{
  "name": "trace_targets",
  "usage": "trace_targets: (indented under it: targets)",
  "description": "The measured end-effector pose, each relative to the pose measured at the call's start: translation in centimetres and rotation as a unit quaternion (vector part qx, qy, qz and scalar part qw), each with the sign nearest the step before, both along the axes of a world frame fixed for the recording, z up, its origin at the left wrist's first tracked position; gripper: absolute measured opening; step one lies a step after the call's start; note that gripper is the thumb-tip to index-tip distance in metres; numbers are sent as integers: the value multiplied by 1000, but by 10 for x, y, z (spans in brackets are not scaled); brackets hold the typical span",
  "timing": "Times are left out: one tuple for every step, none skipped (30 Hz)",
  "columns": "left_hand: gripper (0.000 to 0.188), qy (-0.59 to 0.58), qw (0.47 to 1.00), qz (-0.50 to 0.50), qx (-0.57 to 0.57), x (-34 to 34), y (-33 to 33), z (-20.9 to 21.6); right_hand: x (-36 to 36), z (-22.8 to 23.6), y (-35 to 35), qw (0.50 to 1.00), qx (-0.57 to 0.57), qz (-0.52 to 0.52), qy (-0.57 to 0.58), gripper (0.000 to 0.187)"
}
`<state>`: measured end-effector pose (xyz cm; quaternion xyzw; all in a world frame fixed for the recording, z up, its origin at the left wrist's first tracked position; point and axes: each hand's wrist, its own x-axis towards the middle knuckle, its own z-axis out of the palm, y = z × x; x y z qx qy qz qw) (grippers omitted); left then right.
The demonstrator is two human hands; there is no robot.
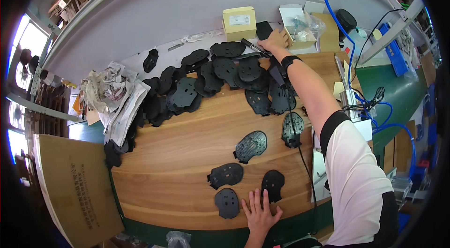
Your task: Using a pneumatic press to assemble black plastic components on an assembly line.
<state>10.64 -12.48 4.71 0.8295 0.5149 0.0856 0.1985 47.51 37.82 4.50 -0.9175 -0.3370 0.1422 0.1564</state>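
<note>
My right arm stretches to the back of the wooden table. My right hand (pixel 274 41) has its fingers bent at the near edge of a flat black block (pixel 264 29), and part of the grip is hidden. Beneath its wrist lies a black and silver corded hand tool (pixel 251 45), likely an electric screwdriver. My left hand (pixel 260 214) rests with fingers spread near the front edge. Its fingertips reach a black curved plate (pixel 273 183) with small holes. Similar plates lie to its left: one rounded (pixel 227 203), one wider (pixel 226 175), and a ribbed one (pixel 251 146) farther back.
A heap of black plates (pixel 225 71) spreads across the back. Crumpled cloths and paper (pixel 112 88) lie left, above a cardboard box (pixel 77 191). A yellow box (pixel 239 23) and an open white box (pixel 300 37) stand behind. A black cable (pixel 304 166) crosses the right side.
</note>
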Motion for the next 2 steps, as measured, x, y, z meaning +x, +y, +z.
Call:
trace_targets:
  targets:
    - [85, -4, 1000, 0, 1, 1, -1, 2, -3, 1, -2, 999, 14, -19, -28, 108]
    - [85, -5, 1000, -1, -1, 1, -4, 8, -4, 3, -4, 997, 27, -38, -56, 109]
